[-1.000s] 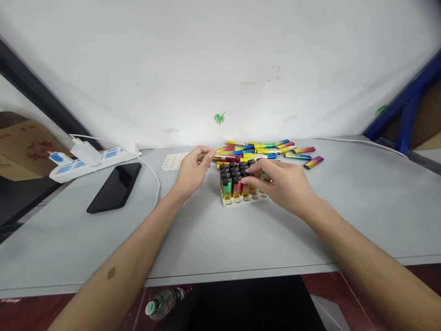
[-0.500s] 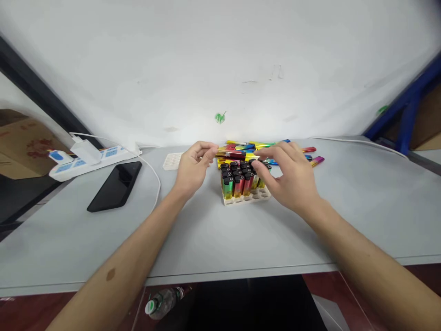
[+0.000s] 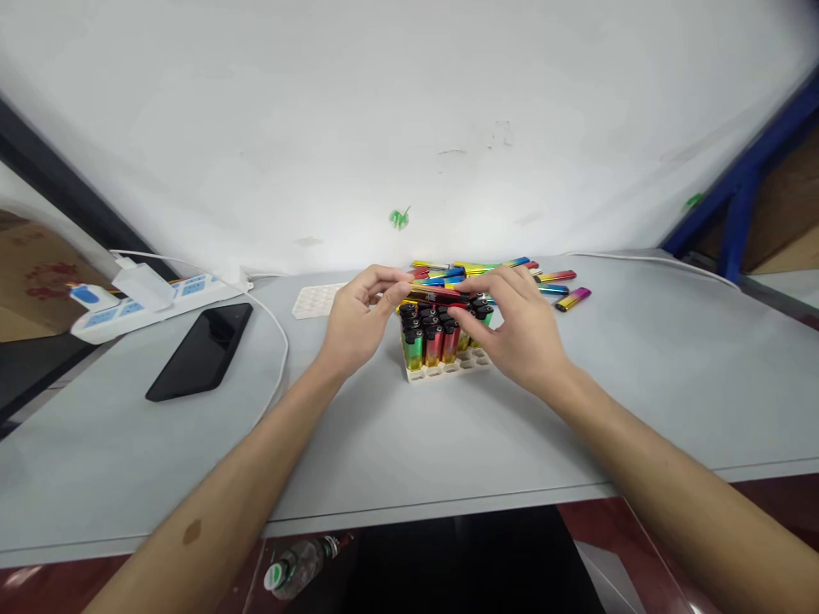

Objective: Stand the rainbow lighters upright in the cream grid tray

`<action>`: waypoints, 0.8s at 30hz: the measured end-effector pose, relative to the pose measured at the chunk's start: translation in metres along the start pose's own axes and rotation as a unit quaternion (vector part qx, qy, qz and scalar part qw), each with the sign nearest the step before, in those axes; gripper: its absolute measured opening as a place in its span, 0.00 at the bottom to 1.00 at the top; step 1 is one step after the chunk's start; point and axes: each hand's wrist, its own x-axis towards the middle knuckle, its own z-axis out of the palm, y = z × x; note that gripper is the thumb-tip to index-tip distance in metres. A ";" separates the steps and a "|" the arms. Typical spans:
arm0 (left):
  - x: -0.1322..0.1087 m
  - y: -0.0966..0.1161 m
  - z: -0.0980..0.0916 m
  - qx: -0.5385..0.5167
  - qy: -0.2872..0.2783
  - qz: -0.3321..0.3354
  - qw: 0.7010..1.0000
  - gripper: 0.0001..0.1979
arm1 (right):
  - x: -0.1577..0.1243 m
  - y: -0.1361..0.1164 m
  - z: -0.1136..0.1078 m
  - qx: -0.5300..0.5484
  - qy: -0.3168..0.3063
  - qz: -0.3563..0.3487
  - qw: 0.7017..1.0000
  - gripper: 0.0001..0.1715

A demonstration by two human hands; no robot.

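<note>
A slim, shiny dark red and gold lighter casing (image 3: 438,295) is held level above a block of upright lighters. My left hand (image 3: 362,317) pinches its left end between thumb and fingers. At the right end, my right hand (image 3: 515,320) has thumb and index finger closed around it, partly hiding that end. Below, several lighters (image 3: 433,341) with black tops and green, red and yellow bodies stand in a white holed tray (image 3: 448,371). The tray's front row of holes is bare. Behind the hands lies a loose pile of shiny coloured casings (image 3: 492,266).
Left of my hands lies another white holed tray (image 3: 313,301). Further left are a black phone (image 3: 201,351), a white cable (image 3: 285,341) and a power strip (image 3: 137,309) with plugs. The white wall (image 3: 397,128) bounds the table behind. A plastic bottle (image 3: 300,567) shows below the table edge.
My right thumb and fingers have moved left and closed onto the casing's right end. The casing tilts slightly differently, and the camera view has shifted a little.
</note>
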 end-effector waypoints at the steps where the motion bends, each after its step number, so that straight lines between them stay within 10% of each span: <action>1: 0.000 0.000 0.000 0.005 -0.002 0.001 1.000 0.13 | 0.000 -0.001 -0.001 0.017 0.004 0.008 1.000 0.07; 7: -0.002 -0.001 -0.002 0.078 -0.055 0.034 0.995 0.17 | 0.004 0.003 -0.003 0.191 0.043 0.150 0.969 0.10; 13: -0.007 0.002 -0.003 0.147 -0.224 0.055 0.962 0.45 | 0.014 0.023 -0.008 0.390 0.140 0.309 0.856 0.12; 18: -0.006 0.009 -0.007 0.211 -0.275 0.004 0.938 0.38 | 0.019 0.026 -0.013 0.478 0.163 0.434 0.746 0.12; 24: 0.002 0.006 -0.025 0.177 -0.299 -0.065 0.936 0.37 | 0.018 0.027 -0.010 0.478 0.123 0.526 0.693 0.07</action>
